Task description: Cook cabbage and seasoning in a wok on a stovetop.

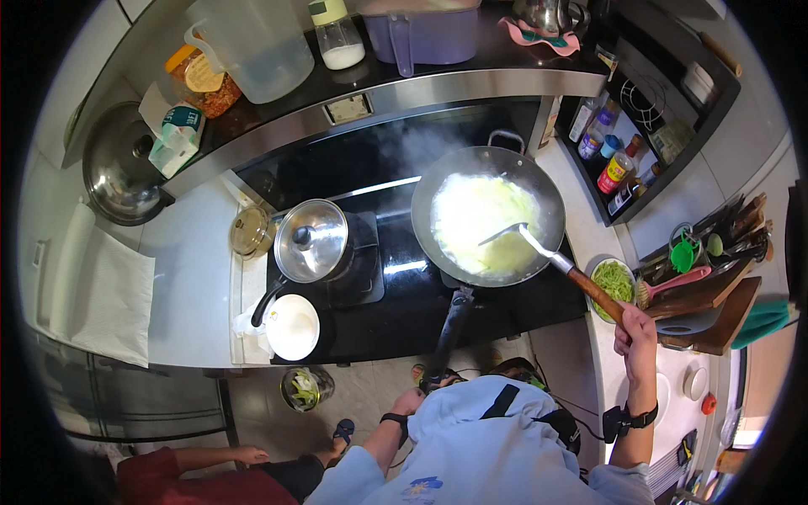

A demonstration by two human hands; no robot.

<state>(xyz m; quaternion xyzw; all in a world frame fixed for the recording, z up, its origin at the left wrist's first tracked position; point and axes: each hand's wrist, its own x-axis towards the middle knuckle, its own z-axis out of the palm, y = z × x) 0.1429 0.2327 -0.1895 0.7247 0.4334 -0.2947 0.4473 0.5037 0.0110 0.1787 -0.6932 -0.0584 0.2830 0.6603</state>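
Observation:
My right hand [636, 334] grips the brown wooden handle of a metal wok spatula [590, 287]. The spatula's blade dips into pale, steaming food [483, 221] in a dark wok [424, 218] on the hob's right side. Glare and steam wash out the contents. Low at the counter front, my left hand [410, 401] is close to the end of the wok's long black handle [452, 322]; its fingers are partly hidden, and whether it holds the handle cannot be made out. Right of the wok stands a bowl of green shredded vegetable [612, 282].
A lidded saucepan [312, 237] occupies the left burner, with a white bowl [292, 327] before it. Bottles fill a black rack [656, 117]. Utensils and wooden cutting boards [726, 315] stand at right. A bin [307, 388] and another person [202, 476] are at lower left.

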